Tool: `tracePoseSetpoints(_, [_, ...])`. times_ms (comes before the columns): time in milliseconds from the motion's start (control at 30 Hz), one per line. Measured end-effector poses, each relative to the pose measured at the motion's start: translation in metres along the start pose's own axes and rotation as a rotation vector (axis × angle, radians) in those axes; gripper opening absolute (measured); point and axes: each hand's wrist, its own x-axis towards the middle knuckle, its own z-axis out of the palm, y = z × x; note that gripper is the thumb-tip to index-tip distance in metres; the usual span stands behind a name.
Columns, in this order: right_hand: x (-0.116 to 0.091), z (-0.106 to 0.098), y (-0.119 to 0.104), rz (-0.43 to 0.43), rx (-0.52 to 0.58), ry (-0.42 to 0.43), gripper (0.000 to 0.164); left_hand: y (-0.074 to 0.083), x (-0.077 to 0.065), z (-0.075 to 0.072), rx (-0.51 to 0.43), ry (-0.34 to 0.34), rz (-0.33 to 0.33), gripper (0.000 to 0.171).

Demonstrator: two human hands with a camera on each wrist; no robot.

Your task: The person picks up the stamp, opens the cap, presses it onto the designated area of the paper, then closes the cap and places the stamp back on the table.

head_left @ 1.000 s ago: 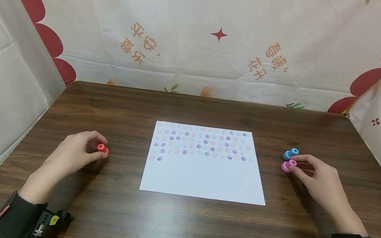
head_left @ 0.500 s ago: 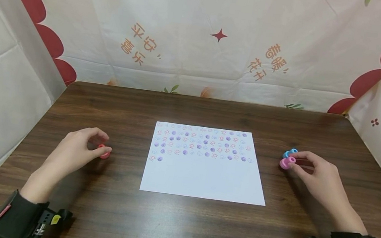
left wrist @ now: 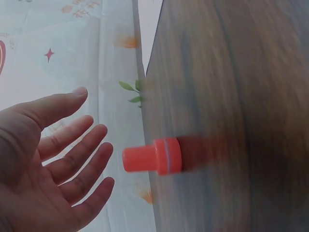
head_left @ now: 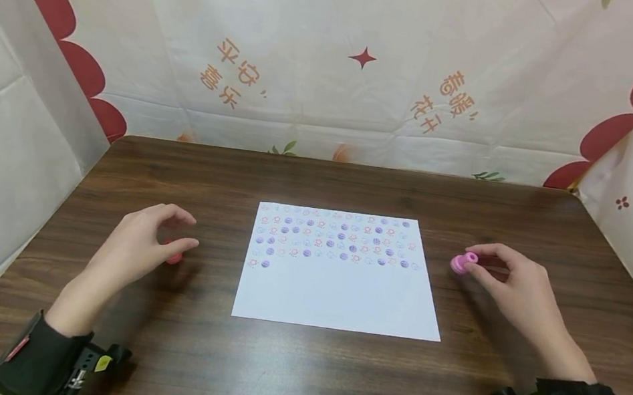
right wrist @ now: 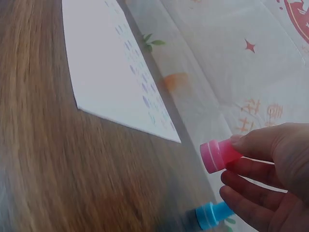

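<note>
While the right hand (head_left: 513, 289) is pinching the pink stamp (right wrist: 215, 155), the left hand (head_left: 136, 243) is hovering by the red stamp (left wrist: 167, 156). Its spread fingers (left wrist: 81, 151) are holding nothing.

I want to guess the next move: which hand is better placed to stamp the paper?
Probably the right hand: it pinches the pink stamp, near the paper. The left hand holds nothing, and the red stamp by it stands on the table.

1. Red stamp (left wrist: 157, 157): bright red, pale line round its base.
2. Pink stamp (right wrist: 215, 155): pink, pale ring.
3. Blue stamp (right wrist: 208, 217): bright blue, lighter ring.
4. Paper (head_left: 339, 298): white, rows of purple, red and light-blue prints.
5. Worktop (head_left: 279, 378): dark brown, wood-grained.
6. Backdrop (head_left: 308, 82): white with red scallops, orange characters, green leaves.
</note>
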Motion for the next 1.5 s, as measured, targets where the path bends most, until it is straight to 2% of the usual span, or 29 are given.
tracePoseSetpoints(300, [0.006,0.006,-0.018,-0.037,0.04,0.012,0.027,0.012,0.005,0.005,-0.04,0.024,0.024,0.034])
tracePoseSetpoints(467, [0.01,0.01,-0.027,-0.045,0.044,0.001,0.027,0.017,0.006,0.006,-0.064,0.054,0.067,0.034])
tracePoseSetpoints(867, [0.016,0.021,-0.051,-0.066,0.103,-0.026,0.026,0.029,0.011,0.011,-0.129,0.034,0.102,0.036])
tracePoseSetpoints(1167, [0.022,0.028,-0.068,-0.09,0.153,-0.032,0.024,0.038,0.015,0.018,-0.246,0.02,0.116,0.041])
tracePoseSetpoints(1500, [0.024,0.043,-0.083,-0.117,0.168,-0.039,0.025,0.047,0.019,0.035,-0.382,0.0,0.126,0.041])
